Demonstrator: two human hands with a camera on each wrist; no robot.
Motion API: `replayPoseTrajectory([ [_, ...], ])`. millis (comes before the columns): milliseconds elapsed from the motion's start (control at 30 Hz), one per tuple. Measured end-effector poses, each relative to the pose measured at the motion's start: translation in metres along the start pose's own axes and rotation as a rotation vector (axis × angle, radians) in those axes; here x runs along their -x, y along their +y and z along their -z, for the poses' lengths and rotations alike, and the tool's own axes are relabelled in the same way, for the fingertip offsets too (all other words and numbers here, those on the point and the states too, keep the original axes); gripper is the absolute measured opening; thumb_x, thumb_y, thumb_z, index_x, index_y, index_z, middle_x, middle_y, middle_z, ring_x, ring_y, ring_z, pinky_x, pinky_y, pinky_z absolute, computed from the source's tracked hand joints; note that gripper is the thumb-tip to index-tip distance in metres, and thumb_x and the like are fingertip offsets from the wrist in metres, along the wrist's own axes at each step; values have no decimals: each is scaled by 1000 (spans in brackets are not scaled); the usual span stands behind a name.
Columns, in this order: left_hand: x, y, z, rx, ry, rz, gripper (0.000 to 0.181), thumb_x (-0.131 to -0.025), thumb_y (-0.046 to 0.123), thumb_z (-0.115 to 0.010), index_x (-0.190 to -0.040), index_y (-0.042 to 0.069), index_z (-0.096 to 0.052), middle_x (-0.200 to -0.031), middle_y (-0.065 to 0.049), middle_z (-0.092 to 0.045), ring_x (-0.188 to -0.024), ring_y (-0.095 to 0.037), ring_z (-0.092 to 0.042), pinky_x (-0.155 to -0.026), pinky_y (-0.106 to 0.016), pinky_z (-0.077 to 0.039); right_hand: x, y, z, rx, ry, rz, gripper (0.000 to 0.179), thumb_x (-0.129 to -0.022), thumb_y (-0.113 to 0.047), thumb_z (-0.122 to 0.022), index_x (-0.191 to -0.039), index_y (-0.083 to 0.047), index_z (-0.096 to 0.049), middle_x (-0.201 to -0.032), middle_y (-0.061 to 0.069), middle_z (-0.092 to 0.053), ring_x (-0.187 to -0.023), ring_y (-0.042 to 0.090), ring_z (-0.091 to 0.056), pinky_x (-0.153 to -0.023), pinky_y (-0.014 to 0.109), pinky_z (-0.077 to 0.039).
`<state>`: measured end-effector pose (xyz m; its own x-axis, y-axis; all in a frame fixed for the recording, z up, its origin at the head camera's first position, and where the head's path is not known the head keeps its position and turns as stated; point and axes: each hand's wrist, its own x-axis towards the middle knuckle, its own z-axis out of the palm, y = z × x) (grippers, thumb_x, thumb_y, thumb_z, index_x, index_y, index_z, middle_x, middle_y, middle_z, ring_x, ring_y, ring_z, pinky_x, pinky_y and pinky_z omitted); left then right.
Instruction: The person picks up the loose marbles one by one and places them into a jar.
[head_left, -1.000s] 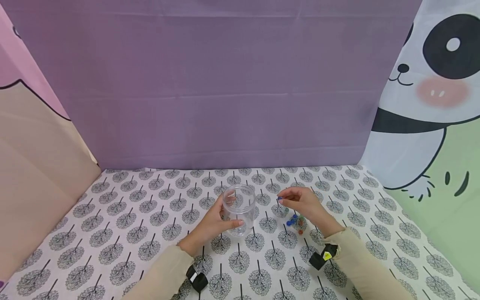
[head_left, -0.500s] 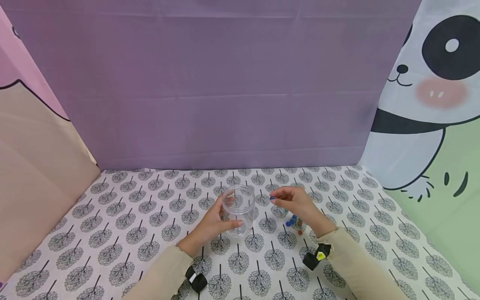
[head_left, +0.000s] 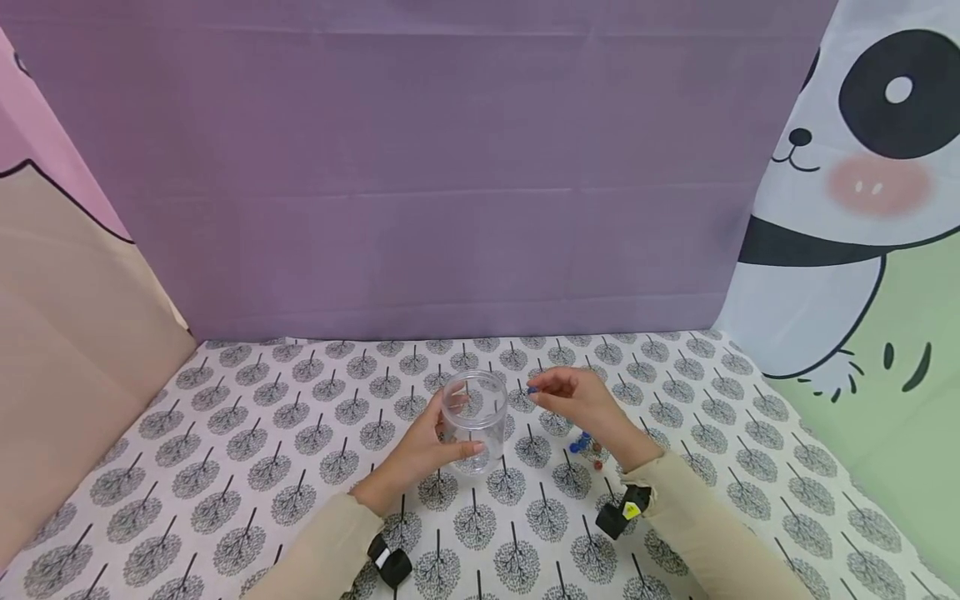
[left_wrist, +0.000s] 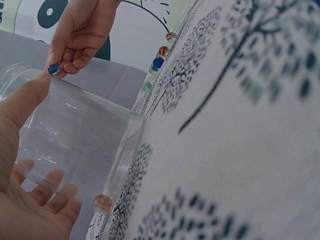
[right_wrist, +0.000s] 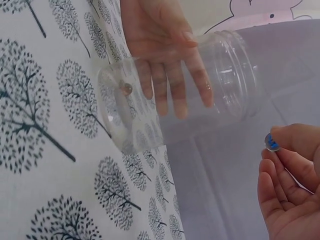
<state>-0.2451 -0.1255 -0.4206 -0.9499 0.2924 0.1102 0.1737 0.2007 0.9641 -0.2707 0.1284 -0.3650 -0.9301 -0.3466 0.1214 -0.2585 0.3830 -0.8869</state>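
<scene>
- the left grip (head_left: 422,450) is curving wide around a clear jar (head_left: 491,435) standing upright on the tabletop (head_left: 315,467)
- loose marbles (head_left: 580,443) are lying below the right grip (head_left: 583,404)
- the right grip is pinching a blue marble (left_wrist: 53,69) between thumb and fingertips
- purple cloth (head_left: 450,183) is hanging beyond both

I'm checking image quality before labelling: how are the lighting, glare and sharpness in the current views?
Head view: bright, fairly even light, but the marbles look tiny and soft; left wrist view: dimmer, white glints on the transparent jar, nearest tree-print cloth blurred; right wrist view: also dim, with highlights on the transparent jar near its mouth.
</scene>
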Motion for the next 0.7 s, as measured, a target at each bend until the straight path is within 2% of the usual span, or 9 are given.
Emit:
replayPoseTrajectory([
  [233,1,2,1,3,-5,6,93,-72,21,-81,-147,29,-26,-146,-11,-37,-121,-30,-47,-101,-58,-35,-3,-5,-3,11,6,13,24,-86,-19,-69,-106,-6,-67,-92,7,-66,-82,21,-61,-77,44,-53],
  [500,1,1,1,7,3,2,92,-73,19,-81,-147,29,-26,-146,-12,-37,-121,-30,-47,-103,-58,-34,-4,-13,-7,-14,9,26,22,-84,-17,-70,-105,-8,-67,-92,4,-67,-83,23,-62,-78,45,-53],
  [700,2,2,0,4,6,6,91,-73,18,-81,-146,29,-27,-146,-10,-38,-121,-30,-47,-102,-58,-35,-6,-17,-10,-22,-1,40,25,-84,-17,-70,-106,-7,-67,-92,3,-67,-81,19,-62,-76,35,-53],
])
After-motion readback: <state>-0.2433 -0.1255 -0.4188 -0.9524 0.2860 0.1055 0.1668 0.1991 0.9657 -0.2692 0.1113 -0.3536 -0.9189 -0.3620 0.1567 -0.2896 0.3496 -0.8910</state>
